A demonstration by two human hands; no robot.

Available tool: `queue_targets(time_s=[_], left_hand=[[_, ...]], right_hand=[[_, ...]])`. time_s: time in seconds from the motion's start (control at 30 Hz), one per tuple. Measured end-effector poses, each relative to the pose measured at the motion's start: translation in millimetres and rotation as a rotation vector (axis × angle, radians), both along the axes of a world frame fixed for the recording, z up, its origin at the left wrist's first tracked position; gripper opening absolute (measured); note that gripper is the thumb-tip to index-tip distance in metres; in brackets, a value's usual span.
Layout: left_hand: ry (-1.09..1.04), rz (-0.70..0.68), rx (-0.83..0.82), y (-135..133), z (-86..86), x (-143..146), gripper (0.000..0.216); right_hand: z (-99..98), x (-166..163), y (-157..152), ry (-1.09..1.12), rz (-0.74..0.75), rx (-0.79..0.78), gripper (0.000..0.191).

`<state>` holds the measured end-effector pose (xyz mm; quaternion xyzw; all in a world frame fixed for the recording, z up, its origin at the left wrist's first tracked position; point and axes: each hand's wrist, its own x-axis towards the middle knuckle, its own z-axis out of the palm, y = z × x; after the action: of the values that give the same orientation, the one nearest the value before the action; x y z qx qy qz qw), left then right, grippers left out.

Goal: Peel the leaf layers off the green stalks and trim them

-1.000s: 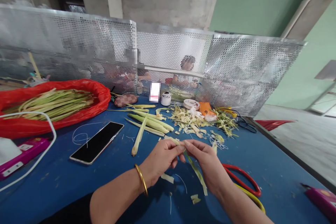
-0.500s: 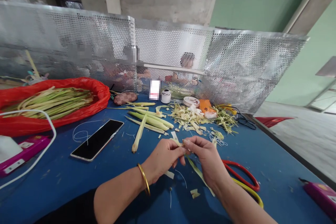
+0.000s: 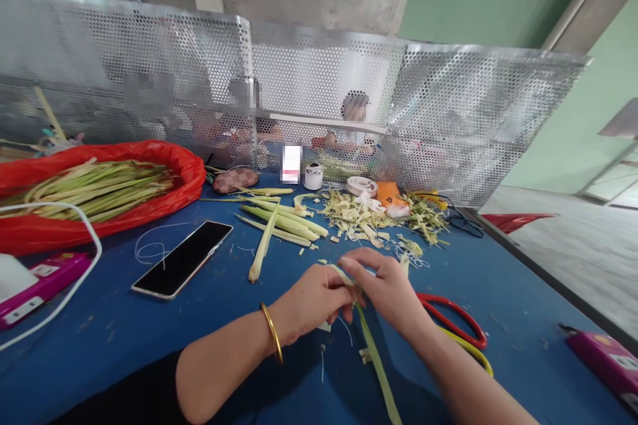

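Observation:
My left hand [image 3: 319,299], with a gold bangle at the wrist, pinches a pale green leaf strip [image 3: 376,362] between thumb and fingers. Close against it, my right hand [image 3: 383,282] has its thumb and fingers closed over the upper part of the same strip. The strip's long end hangs down from between the hands toward the table's near side. Fingers cover the part being handled. Just beyond the hands lie several green stalks [image 3: 284,222] and a paler stalk with a brown end [image 3: 262,252].
A red bag [image 3: 189,189] of long stalks stands left, near a phone [image 3: 184,259] and a purple power strip [image 3: 44,285]. Leaf scraps [image 3: 349,216] and a tape roll [image 3: 361,186] lie ahead. Red and yellow looped handles [image 3: 468,325] sit beside my right forearm. A perforated metal screen [image 3: 319,73] closes the back.
My right hand has shifted its grip, its fingers lifting slightly. The strip's loose end now reaches farther down toward me. The view has tilted down a little.

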<state>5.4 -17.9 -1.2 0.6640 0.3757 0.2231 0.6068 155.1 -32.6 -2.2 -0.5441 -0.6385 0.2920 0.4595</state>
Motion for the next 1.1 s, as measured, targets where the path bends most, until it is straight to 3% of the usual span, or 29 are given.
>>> queue_targets(time_s=[0.13, 0.33, 0.77, 0.93, 1.1], left_hand=[[0.012, 0.001, -0.005, -1, -2.8, 2, 0.022], [-0.06, 0.01, -0.188, -5, 1.1, 3, 0.025], [-0.03, -0.081, -0.261, -7, 5.7, 1, 0.021], [-0.069, -0.091, -0.271, -6, 4.0, 2, 0.027], [-0.078, -0.098, -0.254, -7, 5.8, 2, 0.032]], right_hand=[[-1.9, -7, -5, 0.205, 0.033, -0.232, 0.024], [-1.0, -16, -11, 0.507, 0.079, -0.313, 0.025], [-1.2, -19, -17, 0.477, 0.033, -0.269, 0.027], [1.6, -18, -16, 0.535, 0.075, -0.346, 0.03], [3.5, -16, -15, 0.494, 0.019, -0.333, 0.032]])
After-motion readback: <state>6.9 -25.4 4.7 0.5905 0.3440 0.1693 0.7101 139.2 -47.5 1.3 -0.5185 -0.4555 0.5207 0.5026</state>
